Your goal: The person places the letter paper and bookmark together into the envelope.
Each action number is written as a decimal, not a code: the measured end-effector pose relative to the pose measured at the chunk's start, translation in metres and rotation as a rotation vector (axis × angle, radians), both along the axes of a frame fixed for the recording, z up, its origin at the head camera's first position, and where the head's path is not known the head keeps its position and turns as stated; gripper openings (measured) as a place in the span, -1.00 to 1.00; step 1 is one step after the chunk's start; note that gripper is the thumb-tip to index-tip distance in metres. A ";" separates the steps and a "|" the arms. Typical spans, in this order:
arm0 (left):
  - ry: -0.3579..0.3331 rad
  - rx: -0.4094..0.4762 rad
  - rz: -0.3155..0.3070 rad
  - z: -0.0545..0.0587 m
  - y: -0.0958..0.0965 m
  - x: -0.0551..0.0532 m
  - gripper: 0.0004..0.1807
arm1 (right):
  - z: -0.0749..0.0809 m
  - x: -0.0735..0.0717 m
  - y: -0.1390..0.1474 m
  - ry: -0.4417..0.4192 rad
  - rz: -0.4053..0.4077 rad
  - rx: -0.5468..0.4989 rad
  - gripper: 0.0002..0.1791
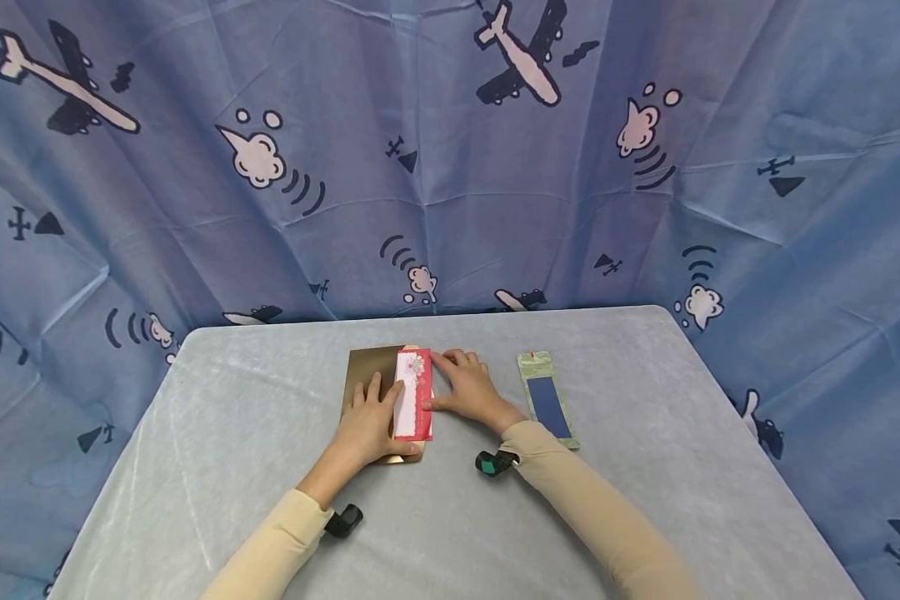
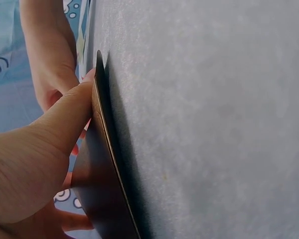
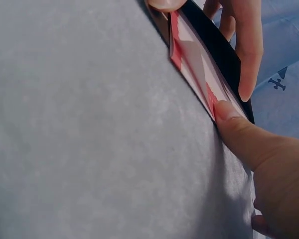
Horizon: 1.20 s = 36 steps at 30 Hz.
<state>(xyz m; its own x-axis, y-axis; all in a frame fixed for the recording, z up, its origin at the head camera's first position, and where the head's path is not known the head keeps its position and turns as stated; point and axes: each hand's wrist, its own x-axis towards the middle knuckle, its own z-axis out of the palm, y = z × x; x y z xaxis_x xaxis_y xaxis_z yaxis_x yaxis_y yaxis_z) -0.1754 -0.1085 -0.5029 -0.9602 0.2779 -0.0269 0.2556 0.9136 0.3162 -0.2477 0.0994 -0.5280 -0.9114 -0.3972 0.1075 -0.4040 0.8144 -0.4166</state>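
Observation:
A dark gold card lies on the table, with a red and pink floral card on its right part. My left hand rests on the gold card with fingers spread and its thumb at the near edge. In the left wrist view, that thumb touches the gold card, whose edge is slightly raised above the cloth. At the red card's right edge is my right hand, its thumb touching the side and forefinger near the far corner. In the right wrist view, the thumb presses the card's parted pink layers.
A green and dark blue card lies beyond my right wrist. Grey cloth covers the table. Behind it hangs a blue curtain printed with planes. A small black camera sits on each wrist.

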 end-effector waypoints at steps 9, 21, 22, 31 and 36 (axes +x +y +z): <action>0.002 0.003 0.001 0.001 0.001 0.001 0.29 | 0.002 -0.002 -0.005 -0.015 -0.005 0.030 0.07; -0.013 -0.024 0.008 0.001 0.001 0.000 0.27 | 0.005 -0.004 -0.014 -0.029 0.016 0.030 0.07; -0.012 -0.023 0.007 0.001 0.001 0.000 0.28 | 0.006 -0.004 -0.015 -0.035 0.018 0.031 0.07; 0.008 -0.008 -0.009 0.001 0.000 0.001 0.28 | 0.005 -0.007 -0.022 -0.042 0.042 0.025 0.05; -0.011 -0.005 -0.002 0.003 0.000 0.001 0.28 | 0.005 -0.007 -0.026 -0.050 0.054 0.026 0.05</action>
<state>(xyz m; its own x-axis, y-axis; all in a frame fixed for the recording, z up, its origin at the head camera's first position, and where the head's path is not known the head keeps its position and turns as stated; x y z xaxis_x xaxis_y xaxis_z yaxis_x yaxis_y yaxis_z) -0.1745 -0.1080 -0.5003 -0.9594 0.2792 -0.0390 0.2534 0.9148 0.3144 -0.2547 0.0732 -0.5228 -0.8926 -0.4480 0.0511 -0.4268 0.8029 -0.4162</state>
